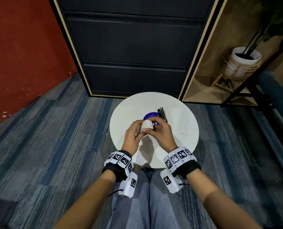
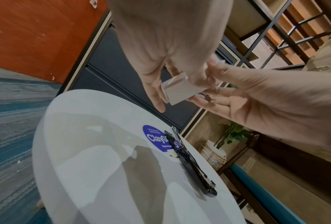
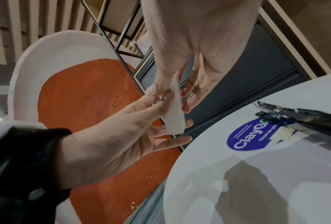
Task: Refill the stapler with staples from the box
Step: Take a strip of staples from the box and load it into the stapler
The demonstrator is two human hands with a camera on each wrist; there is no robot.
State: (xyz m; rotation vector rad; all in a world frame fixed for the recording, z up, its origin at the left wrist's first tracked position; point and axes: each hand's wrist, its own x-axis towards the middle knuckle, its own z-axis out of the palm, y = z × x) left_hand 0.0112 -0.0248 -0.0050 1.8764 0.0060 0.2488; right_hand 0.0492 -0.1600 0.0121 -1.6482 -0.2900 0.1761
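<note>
Box: small white carton (image 1: 148, 126), held above the middle of the round white table (image 1: 121, 111), centre of the head view, clear of the tabletop and between both hands.
Left hand: left hand (image 1: 132, 135) pinches the box's left side with thumb and forefinger. The right-wrist view shows its other fingers spread straight beneath the carton.
Right hand: right hand (image 1: 161, 133) has its fingers curled round the box's right end, thumb on the near face. Whether it is working a flap, I cannot tell.
Box contents: no opening and no staples visible in any of the 3 views.
Stapler: black stapler (image 1: 162, 114) lies flat in the upper right of the tabletop, just right of the blue sticker (image 1: 149, 115). It looks swung open with its metal rail showing, and neither hand touches it.
Step in hand: probably opening the box to draw out 1 strip.
Risk 1: the grip is light pinches at 2 ends, so a hard tug on a stuck flap could jerk the box loose.
Risk 2: if the box opens while tilted, strips could slide out, snap, and scatter onto the striped carpet (image 1: 55, 129).
Risk 3: a careless sweep of the right wrist while reaching over could knock the open stapler askew.
</note>
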